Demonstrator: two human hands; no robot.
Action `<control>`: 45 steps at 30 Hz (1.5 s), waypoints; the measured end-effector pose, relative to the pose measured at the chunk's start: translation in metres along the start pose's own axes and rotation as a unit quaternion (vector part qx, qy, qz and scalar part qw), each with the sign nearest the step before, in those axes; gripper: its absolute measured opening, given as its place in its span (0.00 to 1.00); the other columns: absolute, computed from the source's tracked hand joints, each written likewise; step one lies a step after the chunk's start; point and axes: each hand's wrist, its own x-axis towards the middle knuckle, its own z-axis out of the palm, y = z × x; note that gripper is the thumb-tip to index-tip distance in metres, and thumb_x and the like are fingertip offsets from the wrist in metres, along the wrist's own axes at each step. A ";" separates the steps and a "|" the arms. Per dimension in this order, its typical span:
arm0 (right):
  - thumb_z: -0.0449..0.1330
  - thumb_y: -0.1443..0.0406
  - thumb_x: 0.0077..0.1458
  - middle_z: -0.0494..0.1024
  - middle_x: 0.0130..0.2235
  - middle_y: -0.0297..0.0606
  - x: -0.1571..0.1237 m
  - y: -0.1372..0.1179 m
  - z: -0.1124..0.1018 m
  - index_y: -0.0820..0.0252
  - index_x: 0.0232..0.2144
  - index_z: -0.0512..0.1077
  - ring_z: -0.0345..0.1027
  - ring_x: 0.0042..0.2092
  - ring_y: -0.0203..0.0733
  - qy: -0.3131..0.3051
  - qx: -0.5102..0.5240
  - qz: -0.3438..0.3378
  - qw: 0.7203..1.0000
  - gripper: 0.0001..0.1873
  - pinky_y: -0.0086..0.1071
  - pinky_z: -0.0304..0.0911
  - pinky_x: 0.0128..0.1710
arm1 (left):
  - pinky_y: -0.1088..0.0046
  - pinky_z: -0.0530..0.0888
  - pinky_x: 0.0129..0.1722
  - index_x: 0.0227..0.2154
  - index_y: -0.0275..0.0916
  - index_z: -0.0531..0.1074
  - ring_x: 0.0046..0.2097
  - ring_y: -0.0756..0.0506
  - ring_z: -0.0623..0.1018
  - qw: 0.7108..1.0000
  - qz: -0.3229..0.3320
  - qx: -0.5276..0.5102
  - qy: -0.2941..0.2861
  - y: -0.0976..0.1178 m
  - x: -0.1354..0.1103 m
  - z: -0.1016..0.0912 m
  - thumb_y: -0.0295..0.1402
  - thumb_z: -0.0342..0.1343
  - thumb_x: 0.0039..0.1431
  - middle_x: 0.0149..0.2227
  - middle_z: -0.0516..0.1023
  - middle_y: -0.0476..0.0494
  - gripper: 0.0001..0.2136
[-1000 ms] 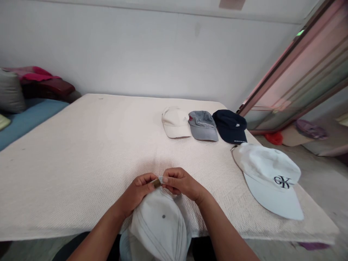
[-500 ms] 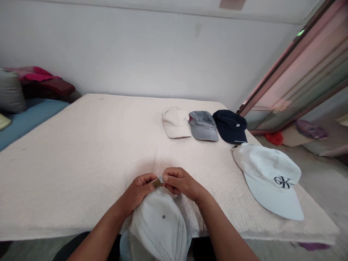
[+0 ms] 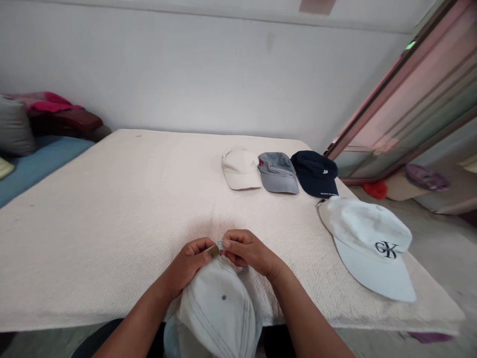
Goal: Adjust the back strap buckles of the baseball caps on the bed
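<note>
A pale grey-white cap (image 3: pixel 218 311) is at the table's near edge, its back strap turned away from me and part of its light blue brim showing at lower left. My left hand (image 3: pixel 196 261) pinches the brass-coloured buckle (image 3: pixel 213 251) between thumb and fingers. Just beside it, my right hand (image 3: pixel 242 248) is closed on the end of the light strap (image 3: pixel 220 244). The buckle and the strap end lie very close together; whether the strap passes through the buckle is hard to make out.
On the white-covered table (image 3: pixel 112 214), a cream cap (image 3: pixel 240 168), a grey cap (image 3: pixel 278 171) and a navy cap (image 3: pixel 315 173) sit in a row towards the back right. A larger white cap (image 3: pixel 372 238) with dark letters lies nearer, by the right edge.
</note>
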 end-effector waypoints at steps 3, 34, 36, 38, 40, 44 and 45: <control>0.57 0.54 0.56 0.61 0.18 0.27 0.000 0.000 0.000 0.64 0.26 0.68 0.49 0.19 0.27 -0.008 0.005 0.005 1.000 0.17 0.24 0.43 0.18 | 0.79 0.62 0.27 0.28 0.37 0.73 0.26 0.53 0.66 1.000 0.007 0.012 0.007 0.003 -0.001 0.003 0.37 0.60 0.54 0.26 0.71 0.50 0.08; 0.58 0.53 0.55 0.61 0.18 0.27 0.001 -0.001 0.003 0.63 0.26 0.68 0.49 0.19 0.27 -0.001 0.016 0.007 1.000 0.18 0.24 0.44 0.18 | 0.77 0.65 0.30 0.30 0.38 0.76 0.28 0.50 0.69 0.999 0.006 -0.022 0.040 0.000 -0.002 0.003 0.37 0.61 0.52 0.26 0.73 0.48 0.08; 0.59 0.52 0.55 0.61 0.19 0.27 0.001 -0.002 0.003 0.63 0.25 0.67 0.49 0.19 0.27 0.000 0.024 0.006 1.000 0.19 0.24 0.44 0.18 | 0.76 0.65 0.31 0.30 0.38 0.77 0.29 0.50 0.70 0.999 0.005 -0.025 0.040 0.000 -0.002 0.003 0.38 0.61 0.52 0.27 0.74 0.47 0.08; 0.59 0.52 0.54 0.61 0.18 0.26 0.001 -0.002 0.003 0.63 0.25 0.67 0.48 0.19 0.27 -0.002 0.032 0.009 0.999 0.19 0.24 0.43 0.18 | 0.76 0.65 0.30 0.29 0.37 0.77 0.28 0.50 0.70 0.999 0.002 -0.025 0.039 0.000 -0.002 0.004 0.39 0.62 0.51 0.27 0.74 0.47 0.09; 0.60 0.53 0.54 0.60 0.18 0.26 0.000 -0.002 0.003 0.63 0.25 0.67 0.47 0.19 0.26 -0.007 0.040 0.013 0.999 0.18 0.24 0.42 0.17 | 0.77 0.64 0.29 0.28 0.37 0.76 0.27 0.51 0.69 0.999 -0.001 -0.022 0.039 0.000 -0.003 0.003 0.39 0.62 0.51 0.25 0.73 0.48 0.09; 0.61 0.54 0.54 0.62 0.17 0.26 0.000 -0.001 0.003 0.64 0.26 0.68 0.47 0.18 0.26 -0.018 0.068 0.013 0.997 0.17 0.24 0.42 0.17 | 0.77 0.64 0.28 0.28 0.37 0.75 0.27 0.51 0.68 0.999 0.005 -0.010 0.041 0.001 -0.003 0.002 0.39 0.62 0.51 0.25 0.72 0.49 0.09; 0.61 0.54 0.53 0.62 0.17 0.27 0.000 -0.001 0.003 0.64 0.26 0.68 0.47 0.18 0.26 -0.021 0.076 0.015 0.997 0.17 0.24 0.41 0.17 | 0.77 0.64 0.28 0.28 0.37 0.75 0.27 0.51 0.68 0.999 0.006 -0.008 0.041 0.000 -0.003 0.002 0.39 0.62 0.52 0.25 0.72 0.49 0.10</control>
